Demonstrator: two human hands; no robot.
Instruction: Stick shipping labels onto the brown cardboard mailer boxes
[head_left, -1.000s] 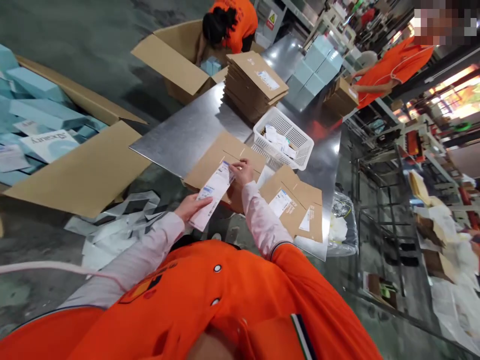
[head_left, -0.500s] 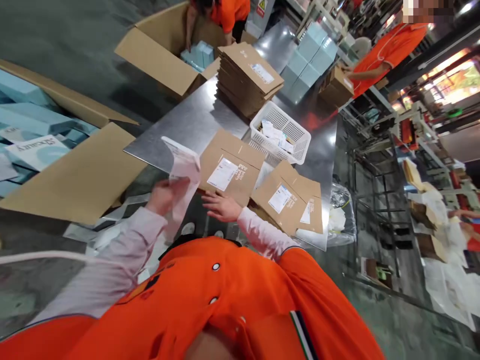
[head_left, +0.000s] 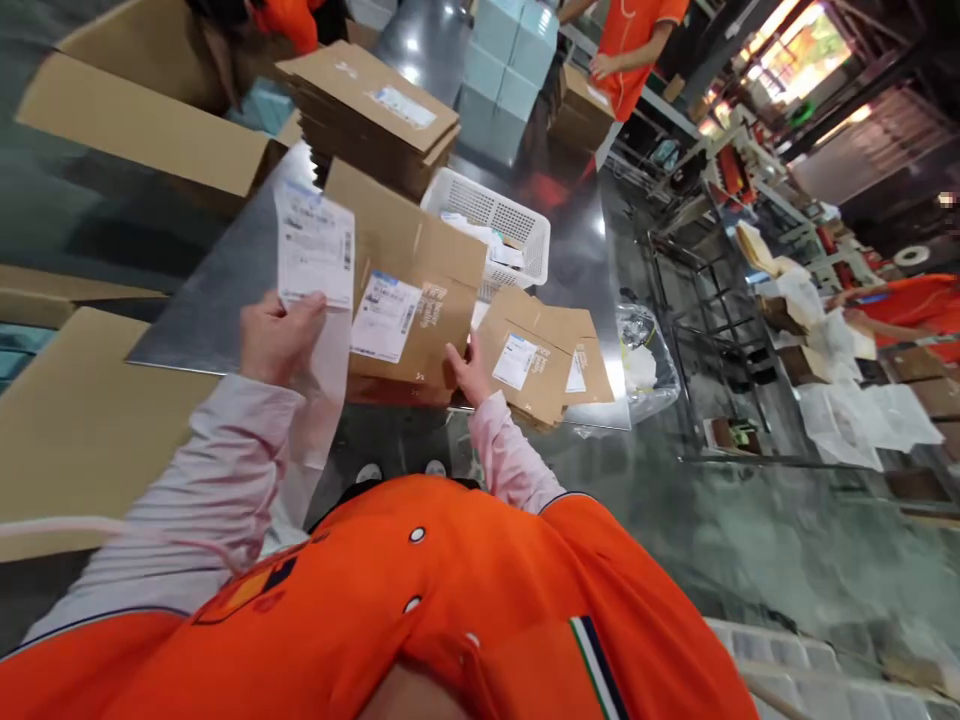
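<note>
My left hand (head_left: 279, 335) is closed on a strip of shipping labels (head_left: 315, 245). The top label stands up with its printed side facing me, and the backing strip hangs down below my hand. My right hand (head_left: 472, 372) grips the right front corner of a flat, folded cardboard box (head_left: 450, 290) at the front of the metal table. That box carries a white shipping label (head_left: 385, 316) on its top face. To the right of my right hand lies a pile of flat boxes (head_left: 551, 355), also labelled.
Behind the boxes sits a white plastic basket (head_left: 536, 240) with papers inside. A tall stack of folded cardboard (head_left: 367, 95) stands at left rear. Large open cartons (head_left: 150, 130) flank the table's left side. Light-blue boxes (head_left: 510, 50) and a co-worker's arm (head_left: 637, 55) are beyond.
My left hand has raised the label strip, so its printed label now faces me. My right hand has gone from lying spread at the box's front edge to gripping its right corner. The view has shifted.
</note>
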